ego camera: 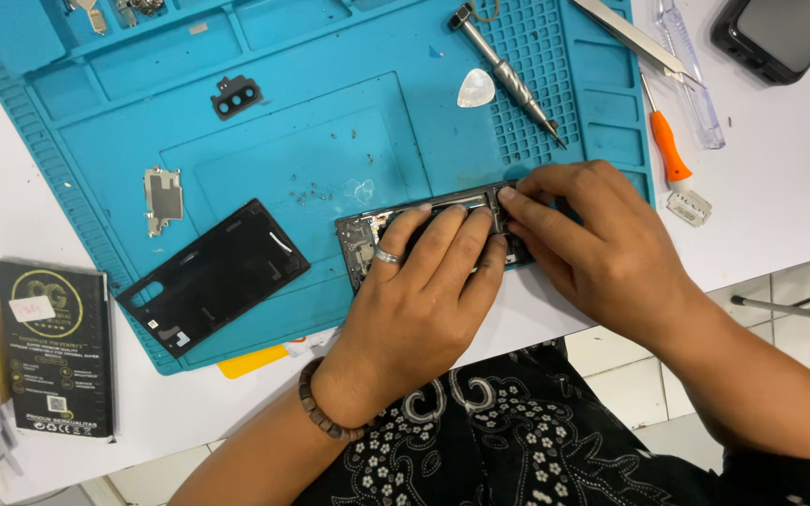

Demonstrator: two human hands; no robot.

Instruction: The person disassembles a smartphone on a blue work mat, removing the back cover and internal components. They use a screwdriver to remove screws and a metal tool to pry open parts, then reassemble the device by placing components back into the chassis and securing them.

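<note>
Head view: your left hand [424,290] lies flat, fingers pressing down on the opened phone [367,234] at the blue mat's [330,122] near edge on the white desk [780,169]. Your right hand [602,248] pinches the phone's right end with its fingertips [510,197]. The black back cover [216,276] lies left of it, a screwdriver [508,73] and white pick [475,87] beyond.

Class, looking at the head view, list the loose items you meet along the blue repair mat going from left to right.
Small metal shield plate → black phone back cover → black camera bezel → opened phone under both hands → white pick → metal screwdriver.
</note>
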